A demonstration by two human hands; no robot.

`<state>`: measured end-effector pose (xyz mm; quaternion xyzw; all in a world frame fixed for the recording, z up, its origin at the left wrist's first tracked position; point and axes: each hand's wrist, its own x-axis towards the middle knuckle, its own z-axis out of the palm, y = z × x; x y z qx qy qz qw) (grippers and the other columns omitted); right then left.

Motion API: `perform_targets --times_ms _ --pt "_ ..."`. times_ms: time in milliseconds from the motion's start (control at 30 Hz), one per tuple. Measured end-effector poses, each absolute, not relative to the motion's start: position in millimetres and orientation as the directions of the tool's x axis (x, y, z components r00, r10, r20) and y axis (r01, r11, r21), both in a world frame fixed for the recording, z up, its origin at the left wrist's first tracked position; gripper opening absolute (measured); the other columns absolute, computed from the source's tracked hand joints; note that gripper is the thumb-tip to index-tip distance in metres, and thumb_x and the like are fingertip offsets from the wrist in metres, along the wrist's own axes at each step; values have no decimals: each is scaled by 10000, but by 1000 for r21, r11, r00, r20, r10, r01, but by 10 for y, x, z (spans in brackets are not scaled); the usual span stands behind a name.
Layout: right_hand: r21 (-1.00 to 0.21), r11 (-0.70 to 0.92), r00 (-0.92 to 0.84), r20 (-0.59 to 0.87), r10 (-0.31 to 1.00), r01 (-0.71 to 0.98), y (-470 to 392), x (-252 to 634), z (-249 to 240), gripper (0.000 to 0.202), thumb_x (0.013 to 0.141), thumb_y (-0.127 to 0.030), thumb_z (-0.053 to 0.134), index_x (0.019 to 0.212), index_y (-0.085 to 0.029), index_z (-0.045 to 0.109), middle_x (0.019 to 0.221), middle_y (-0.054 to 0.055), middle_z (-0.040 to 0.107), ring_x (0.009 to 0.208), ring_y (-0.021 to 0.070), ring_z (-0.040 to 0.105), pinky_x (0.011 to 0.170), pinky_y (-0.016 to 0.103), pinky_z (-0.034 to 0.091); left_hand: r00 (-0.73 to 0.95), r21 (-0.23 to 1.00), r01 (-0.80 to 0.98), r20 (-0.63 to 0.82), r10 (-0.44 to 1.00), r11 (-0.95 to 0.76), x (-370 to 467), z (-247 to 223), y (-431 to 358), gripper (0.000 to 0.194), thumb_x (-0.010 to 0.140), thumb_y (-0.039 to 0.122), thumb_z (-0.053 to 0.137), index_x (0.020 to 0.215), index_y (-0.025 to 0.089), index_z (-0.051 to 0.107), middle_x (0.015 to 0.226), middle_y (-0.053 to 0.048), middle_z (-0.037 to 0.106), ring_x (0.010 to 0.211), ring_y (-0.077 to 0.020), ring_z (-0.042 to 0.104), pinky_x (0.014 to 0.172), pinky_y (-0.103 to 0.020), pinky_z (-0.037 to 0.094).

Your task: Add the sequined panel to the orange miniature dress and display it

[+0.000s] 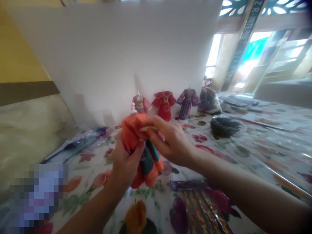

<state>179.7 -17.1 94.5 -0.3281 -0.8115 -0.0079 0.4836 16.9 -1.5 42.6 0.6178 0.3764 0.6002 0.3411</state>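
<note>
A small orange and dark green doll dress [148, 159] is held up over the table at the middle of the view. My left hand [124, 159] wraps round its left side, thumb pressed on the front. With thumb and fingers, my right hand [168, 138] pinches the orange cloth at the top. A small white knob sticks up just behind the cloth; what it belongs to is hidden. Behind my hands stand three doll outfits on little stands: a pink one [141, 102], a red one [164, 104] and a purple one [187, 102].
A floral tablecloth [84, 169] covers the table, and a white board [126, 52] rises at its back. On the right are a dark bundle in clear plastic [225, 126] and a filled bag [209, 99]. Patterned strips in plastic [202, 208] lie in front, plastic-wrapped pieces [80, 143] at left.
</note>
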Motion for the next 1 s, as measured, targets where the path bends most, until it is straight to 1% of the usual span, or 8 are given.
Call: perform_targets --times_ms 100,233,400,567,733,833,933,1000 --pt "-254 767 -327 793 514 590 -177 1790 929 195 907 -93 469 1040 -157 597 895 28 742 678 103 635 630 231 469 -1 871 49 490 872 -489 172 437 -33 340 819 302 728 1104 217 563 950 -9 608 855 -178 574 805 -301 461" --pt "-163 731 -342 803 489 663 -180 1771 916 170 925 -124 440 1012 -140 586 793 28 682 589 101 552 573 241 423 -6 861 68 505 863 -503 172 449 -46 282 831 280 715 1046 219 543 901 12 575 813 -161 551 758 -281 448" --pt "-85 652 -405 721 563 754 -202 1716 907 185 916 -126 374 1003 -128 537 722 31 596 590 133 501 535 266 354 -14 858 64 511 859 -510 175 422 -31 261 844 265 702 1021 217 517 874 22 541 798 -154 537 723 -276 445" --pt "-186 570 -378 581 721 800 -256 1678 898 188 914 -140 364 1048 -139 496 733 34 606 587 134 496 534 255 333 -65 818 147 569 819 -556 191 400 -23 241 825 213 712 967 205 517 829 34 508 753 -136 513 672 -251 423" --pt "-262 525 -328 539 776 810 -268 1652 874 196 910 -158 360 1057 -140 488 771 56 622 608 148 504 540 270 336 -67 779 203 615 786 -593 189 382 -11 246 839 214 689 1009 201 513 860 25 522 766 -135 521 692 -253 426" --pt "-326 479 -282 498 820 815 -289 1606 882 171 893 -153 389 1046 -148 467 750 47 610 598 149 496 541 275 337 -57 715 299 674 736 -632 176 335 12 262 828 206 687 1005 206 493 851 29 520 749 -135 514 686 -258 421" --pt "-343 476 -297 461 837 810 -309 1559 890 210 872 -144 406 1079 -143 441 707 29 582 564 147 472 515 273 319 -34 690 363 681 731 -626 169 270 37 273 812 186 682 994 216 481 811 43 510 700 -132 495 637 -254 402" --pt "-357 492 -299 475 828 794 -299 1549 879 187 869 -152 407 1053 -154 437 674 6 546 534 138 437 498 271 299 -19 682 373 684 729 -630 171 239 48 263 809 173 670 992 218 485 800 45 512 691 -133 493 633 -256 398"
